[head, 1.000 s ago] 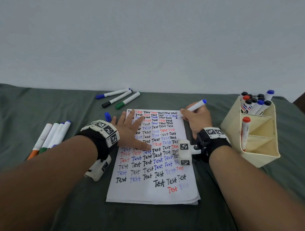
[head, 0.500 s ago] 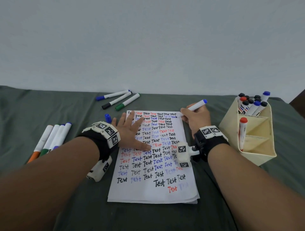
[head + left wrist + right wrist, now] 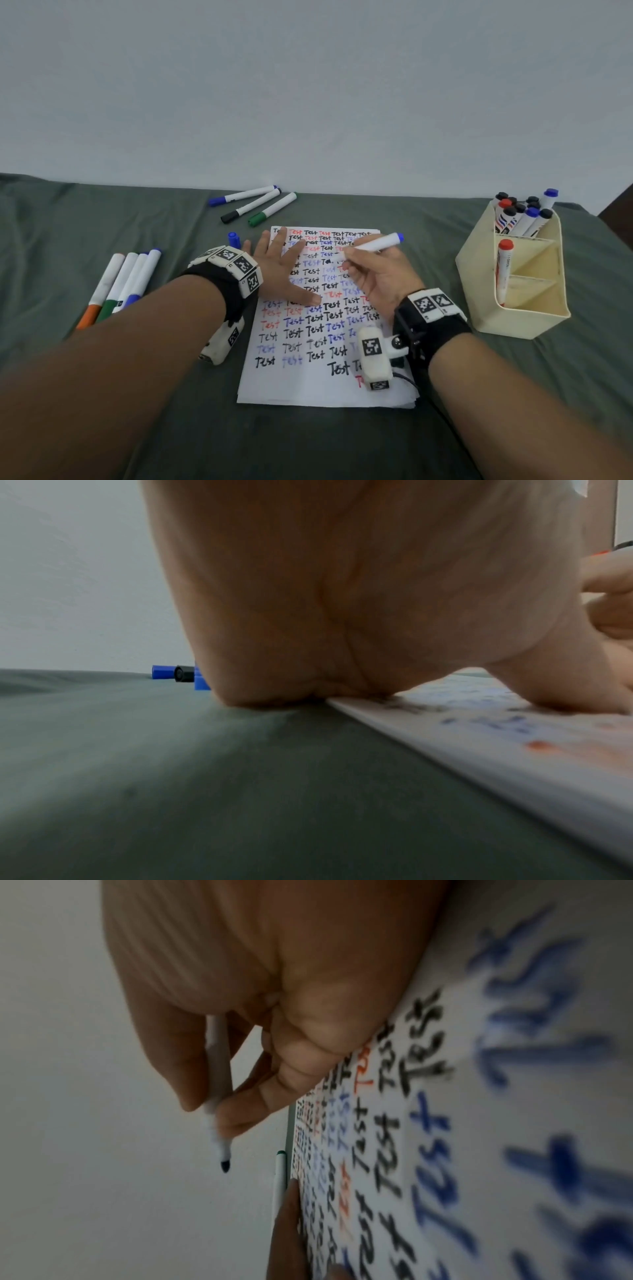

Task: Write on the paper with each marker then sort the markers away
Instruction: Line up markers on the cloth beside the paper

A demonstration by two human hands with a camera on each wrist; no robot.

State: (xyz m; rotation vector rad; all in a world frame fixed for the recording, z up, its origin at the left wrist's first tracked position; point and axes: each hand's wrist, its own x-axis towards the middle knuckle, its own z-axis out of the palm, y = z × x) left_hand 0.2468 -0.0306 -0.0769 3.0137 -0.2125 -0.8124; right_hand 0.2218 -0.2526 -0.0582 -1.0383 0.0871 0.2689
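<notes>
Right hand (image 3: 380, 274) pinches our uncapped blue marker (image 3: 375, 245) in a writing grip, nib poised just off the paper (image 3: 322, 387), and the right wrist view shows that dark tip clear of the sheet. Left hand (image 3: 281, 270) lies flat, fingers spread, pinning the page down. We've filled most of the sheet with "Test" in black, blue and red, so plenty of writing looks done. The blue cap (image 3: 233, 238) waits beside our left hand. Sorting is well underway: the organizer (image 3: 524, 322) holds a cluster at the back and one red marker (image 3: 503, 270) apart. Left to do, we judge: three markers (image 3: 253, 205) beyond the page and four (image 3: 120, 284) at far left.
</notes>
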